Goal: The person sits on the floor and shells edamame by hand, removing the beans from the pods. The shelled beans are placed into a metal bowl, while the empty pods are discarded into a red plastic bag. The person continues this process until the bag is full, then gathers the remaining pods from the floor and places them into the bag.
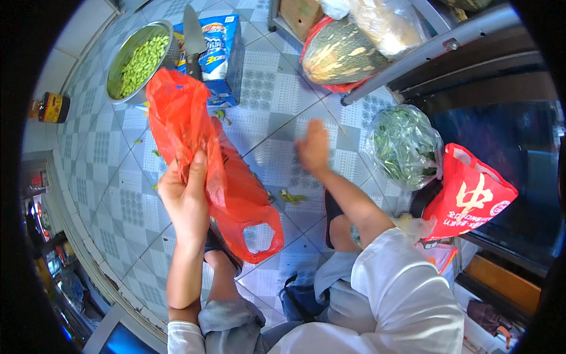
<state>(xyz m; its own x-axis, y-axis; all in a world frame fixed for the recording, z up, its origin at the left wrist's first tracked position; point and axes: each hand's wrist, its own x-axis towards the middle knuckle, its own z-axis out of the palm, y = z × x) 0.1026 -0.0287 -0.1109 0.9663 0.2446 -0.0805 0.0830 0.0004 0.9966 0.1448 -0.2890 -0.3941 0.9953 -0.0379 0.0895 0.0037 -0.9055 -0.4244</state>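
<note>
My left hand (188, 194) grips a red plastic carrier bag (221, 186) partway along its length. The bag hangs crumpled, one handle loop dangling at its lower end, and its contents cannot be made out. To the right, my right hand (314, 146) is blurred above the tiled floor, its thumb apart and nothing visible in it. Beyond the bag, a metal colander (170, 48) holds shelled green beans (143, 66). A kitchen knife (193, 40) lies on a blue detergent box (225, 57) beside it. Green pod scraps (292, 197) litter the floor below my right hand.
A large pumpkin (342, 53) rests by a metal rack leg (424, 48). On the right are a clear bag of leafy greens (404, 148) and a red shopping bag (471, 194) bearing writing. A labelled jar (54, 107) stands at the far left.
</note>
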